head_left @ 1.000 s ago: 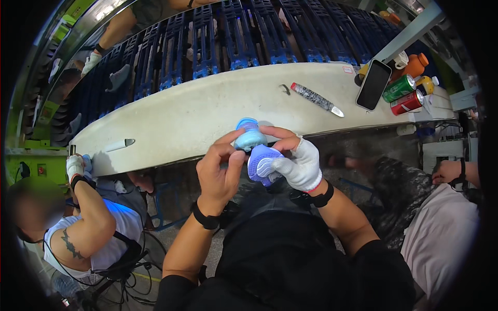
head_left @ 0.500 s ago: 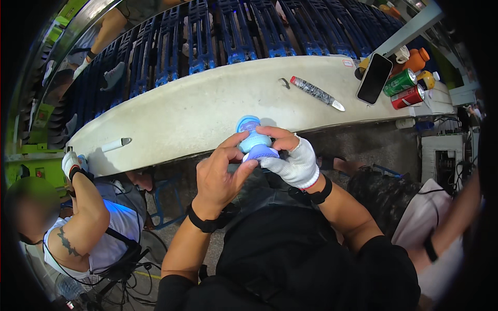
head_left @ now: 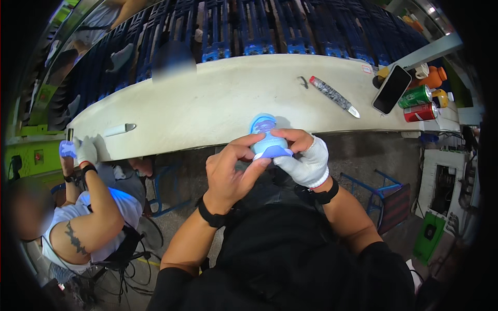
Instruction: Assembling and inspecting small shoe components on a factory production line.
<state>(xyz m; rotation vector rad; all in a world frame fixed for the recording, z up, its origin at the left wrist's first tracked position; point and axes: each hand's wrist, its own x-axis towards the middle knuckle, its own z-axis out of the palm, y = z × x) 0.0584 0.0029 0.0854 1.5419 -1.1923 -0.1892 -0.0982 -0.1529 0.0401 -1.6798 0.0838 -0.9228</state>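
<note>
Both grips (head_left: 228, 168) (head_left: 307, 163) against shoe (head_left: 270, 142) (opposite sides)

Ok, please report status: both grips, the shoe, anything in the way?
Left grip and gloved right grip closed on blue-and-purple shoe. Knife farther right on table, apart, seems out of the way.

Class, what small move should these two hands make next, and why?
Probably a gentle squeeze at the near end of the shoe: the left hand and gloved right hand both have thumbs at its purple sole and fingers on its blue upper.
</note>
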